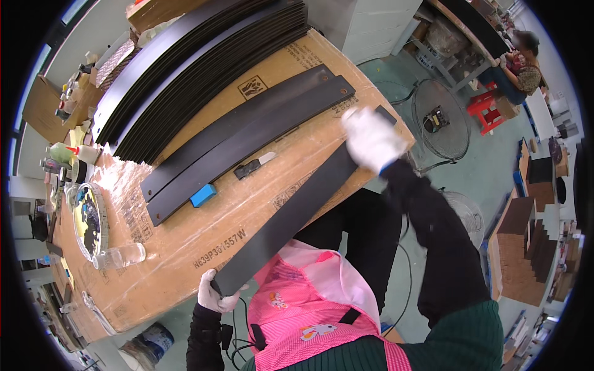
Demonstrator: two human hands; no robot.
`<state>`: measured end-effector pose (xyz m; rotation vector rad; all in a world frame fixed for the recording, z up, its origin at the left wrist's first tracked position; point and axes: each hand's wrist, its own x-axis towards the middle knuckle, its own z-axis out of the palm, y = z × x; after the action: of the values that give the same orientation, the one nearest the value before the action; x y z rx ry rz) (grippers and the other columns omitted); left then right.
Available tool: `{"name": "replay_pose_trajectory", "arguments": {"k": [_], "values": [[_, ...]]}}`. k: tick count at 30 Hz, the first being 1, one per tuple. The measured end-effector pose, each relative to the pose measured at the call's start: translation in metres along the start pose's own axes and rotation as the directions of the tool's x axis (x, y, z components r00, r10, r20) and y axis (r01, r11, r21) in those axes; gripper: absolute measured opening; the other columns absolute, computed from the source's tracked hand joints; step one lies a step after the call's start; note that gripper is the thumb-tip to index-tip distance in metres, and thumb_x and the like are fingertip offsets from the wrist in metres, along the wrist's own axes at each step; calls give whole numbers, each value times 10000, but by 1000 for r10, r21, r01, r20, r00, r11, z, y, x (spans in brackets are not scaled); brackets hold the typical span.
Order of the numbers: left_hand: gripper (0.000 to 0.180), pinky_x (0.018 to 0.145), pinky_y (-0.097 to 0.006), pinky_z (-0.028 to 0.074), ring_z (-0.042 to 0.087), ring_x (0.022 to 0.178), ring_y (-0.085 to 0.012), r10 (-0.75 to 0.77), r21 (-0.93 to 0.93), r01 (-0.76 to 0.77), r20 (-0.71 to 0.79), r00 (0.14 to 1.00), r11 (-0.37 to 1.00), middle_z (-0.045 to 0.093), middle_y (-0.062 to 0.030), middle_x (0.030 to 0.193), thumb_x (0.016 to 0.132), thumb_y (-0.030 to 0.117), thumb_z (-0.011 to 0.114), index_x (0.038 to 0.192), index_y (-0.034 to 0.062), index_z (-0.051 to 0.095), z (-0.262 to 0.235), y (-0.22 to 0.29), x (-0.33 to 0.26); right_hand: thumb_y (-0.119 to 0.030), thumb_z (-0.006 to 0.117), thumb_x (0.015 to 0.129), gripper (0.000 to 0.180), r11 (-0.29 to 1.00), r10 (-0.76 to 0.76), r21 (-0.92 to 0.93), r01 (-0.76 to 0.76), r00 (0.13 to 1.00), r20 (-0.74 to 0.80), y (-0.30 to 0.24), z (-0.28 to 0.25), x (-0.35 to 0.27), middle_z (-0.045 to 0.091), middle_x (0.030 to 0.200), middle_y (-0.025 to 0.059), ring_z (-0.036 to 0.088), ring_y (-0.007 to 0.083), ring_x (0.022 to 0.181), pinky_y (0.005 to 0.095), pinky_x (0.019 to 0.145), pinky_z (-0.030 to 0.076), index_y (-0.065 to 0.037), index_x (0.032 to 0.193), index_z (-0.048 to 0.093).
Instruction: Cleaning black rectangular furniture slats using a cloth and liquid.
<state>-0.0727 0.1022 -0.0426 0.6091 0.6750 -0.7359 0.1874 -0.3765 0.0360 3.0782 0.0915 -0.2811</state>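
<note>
A long dark grey board (281,222) lies slantwise along the near edge of the cardboard-covered table. My left hand (216,292), in a white glove, grips its near left end, thumb on top. Over the far right part of the board is my right hand (373,139), also white-gloved; motion smears its fingers, so whether it holds anything is unclear. Beyond the board, two more dark boards (247,148) with holes at their ends lie side by side. Next to them sit a blue block (203,195) and a small tool with a black handle and pale blade (253,166).
Stacked dark boards (210,68) fill the table's far side. At left stand a round tray with dark smears (90,219), a clear plastic cup (120,255) and several bottles (86,153). A fan (439,117) stands on the floor at right; farther off sits another person (526,65).
</note>
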Motion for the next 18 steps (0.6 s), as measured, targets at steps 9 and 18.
{"name": "replay_pose_trajectory", "arguments": {"k": [9,18], "values": [[699,323,-290,240,325,351,-133,-14,-89,15,10,1000,996,722,-379,997,1027,522,452,1408,-54,555,2,3,14,-165,506,992,288,808,-126,-583,86,992,-28,135,30,37,715,1017,238,717,423,935,508,830,588,-2,1199,623],[784,342,-285,236,330,377,-130,11,-4,-11,150,989,1000,698,-389,1124,1030,600,446,1476,-42,504,-7,-3,9,-183,530,984,245,895,-399,121,429,892,-214,-95,25,-65,679,949,195,703,370,929,477,802,602,-36,1166,601]]}}
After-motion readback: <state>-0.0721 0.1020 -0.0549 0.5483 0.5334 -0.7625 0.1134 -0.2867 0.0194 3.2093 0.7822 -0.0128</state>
